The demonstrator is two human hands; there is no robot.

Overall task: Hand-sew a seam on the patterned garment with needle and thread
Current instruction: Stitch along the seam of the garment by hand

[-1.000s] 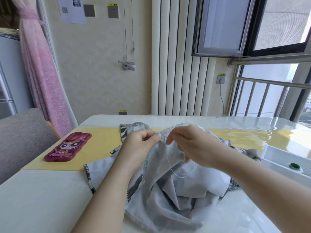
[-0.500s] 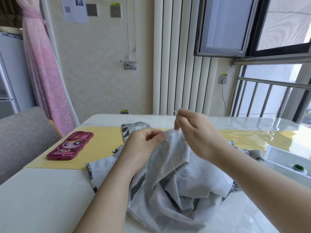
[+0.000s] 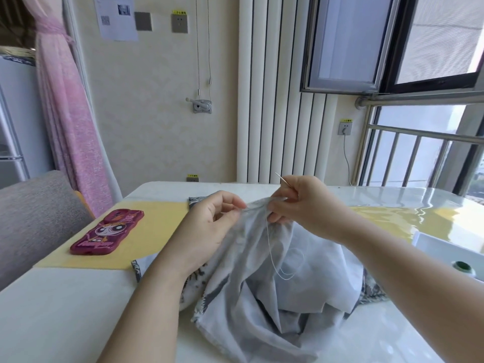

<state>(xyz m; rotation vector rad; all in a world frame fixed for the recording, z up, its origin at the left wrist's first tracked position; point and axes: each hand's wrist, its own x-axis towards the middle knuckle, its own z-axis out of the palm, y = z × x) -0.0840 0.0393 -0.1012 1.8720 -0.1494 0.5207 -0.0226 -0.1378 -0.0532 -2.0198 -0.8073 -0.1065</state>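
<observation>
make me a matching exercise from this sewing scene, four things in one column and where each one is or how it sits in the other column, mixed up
Things
1. needle
2. pink phone case
3. thread
4. white tray

Places or states
a. flat on the yellow mat, left of the garment
b. pinched in the right hand, tip pointing up
c. hanging in a loose loop over the garment
d. at the right of the table, with a green-topped spool in it

Pairs: 1-b, 2-a, 3-c, 4-d
</observation>
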